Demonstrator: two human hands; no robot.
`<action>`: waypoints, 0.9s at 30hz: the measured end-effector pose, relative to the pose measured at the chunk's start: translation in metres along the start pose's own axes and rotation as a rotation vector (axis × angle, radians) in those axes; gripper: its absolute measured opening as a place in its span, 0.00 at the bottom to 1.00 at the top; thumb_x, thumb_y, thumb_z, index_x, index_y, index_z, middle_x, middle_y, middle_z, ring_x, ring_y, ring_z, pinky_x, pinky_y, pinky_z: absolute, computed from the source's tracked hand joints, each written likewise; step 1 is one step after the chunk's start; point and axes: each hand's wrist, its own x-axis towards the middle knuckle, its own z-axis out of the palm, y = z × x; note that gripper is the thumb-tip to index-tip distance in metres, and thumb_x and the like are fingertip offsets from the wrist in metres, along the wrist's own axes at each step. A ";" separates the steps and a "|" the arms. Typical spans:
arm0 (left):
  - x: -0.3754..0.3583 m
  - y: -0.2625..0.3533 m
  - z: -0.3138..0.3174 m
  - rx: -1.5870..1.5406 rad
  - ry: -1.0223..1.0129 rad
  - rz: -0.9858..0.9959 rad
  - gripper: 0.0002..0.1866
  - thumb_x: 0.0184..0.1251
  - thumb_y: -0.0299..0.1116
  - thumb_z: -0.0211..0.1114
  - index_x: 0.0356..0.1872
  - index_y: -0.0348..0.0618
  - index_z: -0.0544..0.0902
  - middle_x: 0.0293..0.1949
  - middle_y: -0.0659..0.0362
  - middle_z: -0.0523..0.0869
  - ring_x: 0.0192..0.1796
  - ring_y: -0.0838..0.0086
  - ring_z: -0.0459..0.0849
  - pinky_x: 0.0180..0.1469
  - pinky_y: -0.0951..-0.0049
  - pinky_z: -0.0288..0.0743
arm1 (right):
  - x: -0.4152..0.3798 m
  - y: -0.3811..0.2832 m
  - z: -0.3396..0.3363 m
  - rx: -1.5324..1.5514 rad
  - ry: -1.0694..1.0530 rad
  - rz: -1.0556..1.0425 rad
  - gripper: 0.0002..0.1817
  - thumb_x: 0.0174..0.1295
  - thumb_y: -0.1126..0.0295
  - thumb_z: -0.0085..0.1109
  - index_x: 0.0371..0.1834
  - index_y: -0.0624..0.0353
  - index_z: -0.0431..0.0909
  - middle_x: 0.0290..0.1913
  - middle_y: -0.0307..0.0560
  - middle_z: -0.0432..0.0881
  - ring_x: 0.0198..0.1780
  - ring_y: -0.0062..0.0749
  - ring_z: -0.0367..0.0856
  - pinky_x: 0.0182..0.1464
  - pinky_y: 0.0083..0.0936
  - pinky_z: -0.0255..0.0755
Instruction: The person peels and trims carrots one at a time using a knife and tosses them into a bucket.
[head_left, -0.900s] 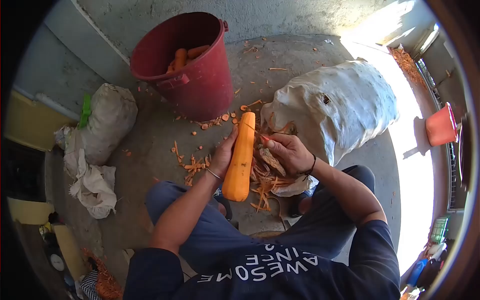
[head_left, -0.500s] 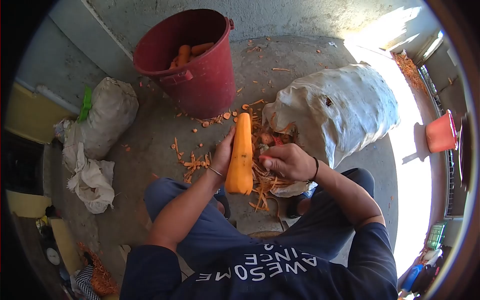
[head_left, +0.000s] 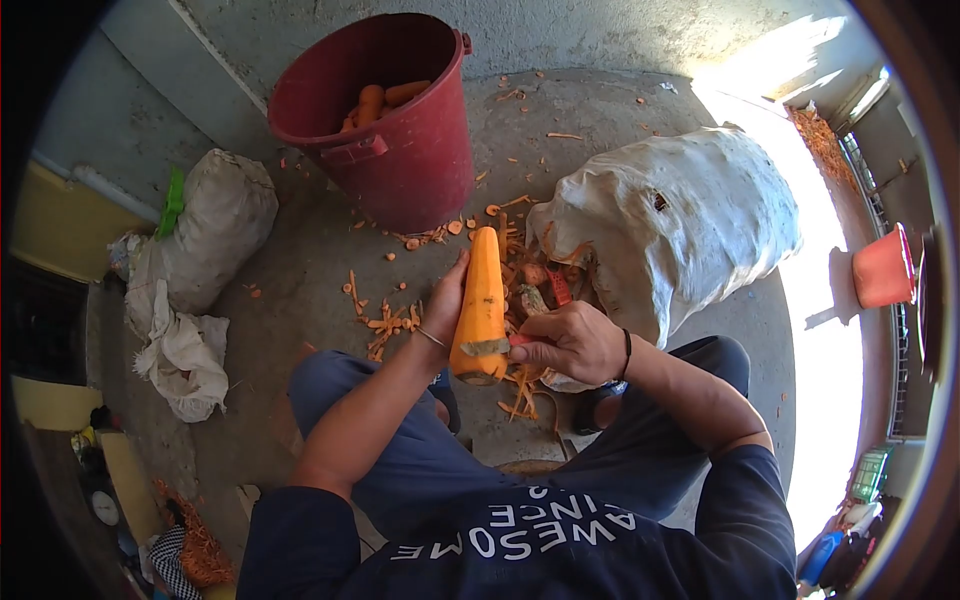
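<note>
Carrot [head_left: 483, 285] held over the floor [head_left: 320, 270], in front of the body; bright orange, thick, lengthwise facets, narrow end pointing away, dark marks midway, brownish patch at broad end. Left hand [head_left: 444, 300]: fingers clamped along its side. Right hand [head_left: 575, 343]: fingers closed on red-handled blade [head_left: 486, 348], metal laid across it near broad end. Orange peelings [head_left: 388, 325] scattered below

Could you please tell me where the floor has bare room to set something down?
Mostly bare floor lies between the crumpled sack and the left knee, and between the right knee and the sunlit strip. It is crowded between the carrot and the large sack, where peelings are heaped.
</note>
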 end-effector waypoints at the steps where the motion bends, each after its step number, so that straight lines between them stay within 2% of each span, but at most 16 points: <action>1: -0.004 0.001 0.006 0.016 0.018 -0.009 0.30 0.88 0.64 0.46 0.52 0.45 0.81 0.34 0.55 0.89 0.32 0.67 0.91 0.35 0.64 0.89 | 0.001 0.003 -0.002 0.032 -0.012 0.009 0.26 0.80 0.47 0.60 0.40 0.63 0.88 0.27 0.57 0.84 0.31 0.56 0.86 0.35 0.46 0.77; 6: -0.003 -0.006 0.006 0.045 0.005 -0.012 0.29 0.88 0.64 0.47 0.53 0.47 0.81 0.35 0.56 0.89 0.32 0.69 0.91 0.35 0.65 0.90 | 0.003 0.008 -0.006 0.012 -0.027 0.051 0.26 0.79 0.47 0.61 0.38 0.62 0.86 0.26 0.57 0.82 0.30 0.56 0.85 0.34 0.45 0.75; 8: -0.001 -0.010 0.005 0.000 -0.044 -0.005 0.28 0.89 0.63 0.47 0.55 0.49 0.80 0.37 0.58 0.89 0.33 0.71 0.92 0.36 0.67 0.91 | 0.004 0.013 -0.008 -0.081 -0.010 0.089 0.26 0.79 0.45 0.61 0.42 0.61 0.89 0.27 0.57 0.86 0.31 0.56 0.87 0.36 0.47 0.78; 12: -0.005 -0.011 0.012 -0.042 -0.036 -0.023 0.26 0.89 0.62 0.46 0.57 0.49 0.79 0.38 0.59 0.89 0.34 0.72 0.91 0.35 0.68 0.91 | 0.006 0.021 -0.009 -0.083 0.008 0.096 0.25 0.79 0.46 0.61 0.41 0.60 0.89 0.26 0.57 0.86 0.31 0.56 0.87 0.36 0.47 0.78; 14: -0.009 -0.009 0.014 0.049 -0.025 -0.021 0.28 0.89 0.61 0.46 0.60 0.47 0.80 0.39 0.58 0.88 0.32 0.72 0.90 0.33 0.64 0.89 | 0.006 0.027 -0.007 -0.096 0.079 0.059 0.24 0.79 0.47 0.61 0.41 0.60 0.89 0.26 0.58 0.85 0.31 0.56 0.87 0.37 0.47 0.78; 18: -0.009 -0.007 0.010 0.046 0.012 -0.048 0.29 0.88 0.63 0.47 0.59 0.47 0.80 0.37 0.57 0.88 0.31 0.69 0.90 0.30 0.59 0.89 | 0.006 0.042 -0.009 -0.160 0.121 0.068 0.23 0.80 0.50 0.62 0.40 0.62 0.87 0.26 0.60 0.83 0.30 0.59 0.85 0.34 0.45 0.75; 20: -0.009 -0.007 0.007 -0.011 -0.094 -0.080 0.30 0.87 0.64 0.48 0.57 0.46 0.81 0.35 0.57 0.87 0.31 0.68 0.90 0.30 0.57 0.88 | 0.007 0.051 -0.011 -0.189 0.290 0.117 0.25 0.81 0.50 0.61 0.39 0.64 0.87 0.27 0.55 0.85 0.27 0.51 0.86 0.34 0.43 0.76; 21: -0.009 -0.007 0.008 -0.010 -0.097 -0.080 0.30 0.87 0.64 0.48 0.57 0.46 0.81 0.35 0.57 0.87 0.31 0.68 0.90 0.30 0.57 0.88 | 0.008 0.063 -0.012 -0.191 0.292 0.118 0.25 0.81 0.50 0.61 0.39 0.64 0.87 0.27 0.55 0.85 0.27 0.51 0.86 0.34 0.43 0.76; 23: -0.012 -0.008 0.012 -0.075 -0.155 -0.097 0.30 0.86 0.65 0.49 0.55 0.47 0.81 0.34 0.57 0.87 0.30 0.66 0.89 0.31 0.58 0.87 | 0.011 0.086 -0.015 0.163 0.399 0.489 0.23 0.82 0.50 0.61 0.49 0.64 0.86 0.30 0.45 0.86 0.28 0.36 0.86 0.33 0.38 0.77; 24: -0.011 -0.009 0.014 -0.078 -0.158 -0.094 0.30 0.86 0.65 0.49 0.55 0.47 0.81 0.34 0.57 0.87 0.30 0.66 0.89 0.31 0.58 0.87 | 0.011 0.080 -0.014 0.158 0.396 0.487 0.23 0.82 0.50 0.61 0.49 0.64 0.86 0.30 0.45 0.86 0.28 0.36 0.86 0.33 0.38 0.77; 26: -0.011 -0.011 0.016 -0.133 0.026 0.165 0.30 0.86 0.66 0.49 0.53 0.47 0.82 0.34 0.57 0.87 0.30 0.64 0.88 0.34 0.61 0.87 | 0.008 0.058 -0.003 0.685 0.299 0.583 0.27 0.80 0.45 0.62 0.53 0.63 0.84 0.38 0.42 0.85 0.39 0.22 0.81 0.41 0.28 0.75; 27: -0.015 -0.010 0.016 -0.114 0.039 0.285 0.29 0.87 0.65 0.49 0.54 0.48 0.81 0.38 0.58 0.86 0.38 0.64 0.88 0.45 0.62 0.86 | 0.006 0.048 0.008 0.846 0.218 0.537 0.32 0.74 0.44 0.70 0.62 0.63 0.82 0.46 0.41 0.84 0.44 0.24 0.81 0.44 0.25 0.75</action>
